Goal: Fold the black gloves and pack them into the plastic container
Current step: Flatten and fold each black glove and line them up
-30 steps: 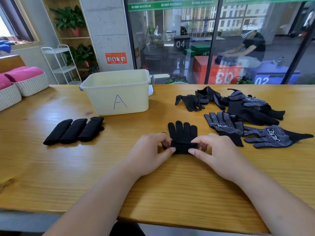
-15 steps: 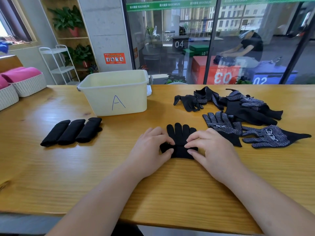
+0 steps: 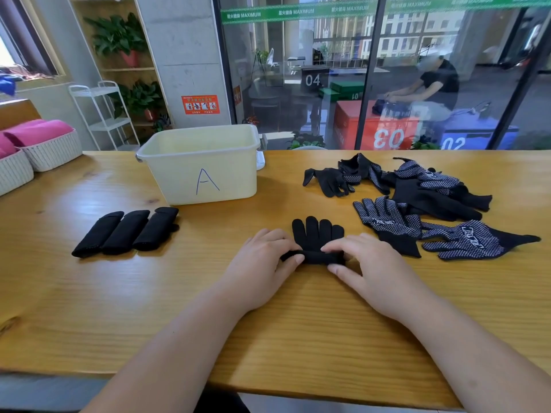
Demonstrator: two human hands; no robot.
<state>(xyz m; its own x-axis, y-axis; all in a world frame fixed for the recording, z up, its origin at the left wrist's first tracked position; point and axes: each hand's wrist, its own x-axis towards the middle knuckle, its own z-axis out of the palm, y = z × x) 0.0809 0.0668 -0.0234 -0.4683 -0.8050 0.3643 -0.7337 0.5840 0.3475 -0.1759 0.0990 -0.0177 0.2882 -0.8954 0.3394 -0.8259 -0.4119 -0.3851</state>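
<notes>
A black glove (image 3: 316,234) lies flat in the middle of the wooden table (image 3: 119,293), fingers pointing away from me, its cuff end rolled into a narrow band. My left hand (image 3: 262,269) pinches the roll's left end and my right hand (image 3: 369,269) pinches its right end. The cream plastic container (image 3: 202,165) marked "A" stands behind and to the left. Three folded black gloves (image 3: 128,231) lie side by side left of my hands. A heap of loose dotted black gloves (image 3: 417,201) sits to the right.
Two white woven baskets (image 3: 38,153) with pink cloth stand at the table's far left. A glass wall runs behind the table, with a person seated beyond it. A white rack (image 3: 101,114) and plant shelves stand back left.
Both hands have rolled the glove's cuff end a little further toward its fingers. The roll is tighter and sits slightly farther from me.
</notes>
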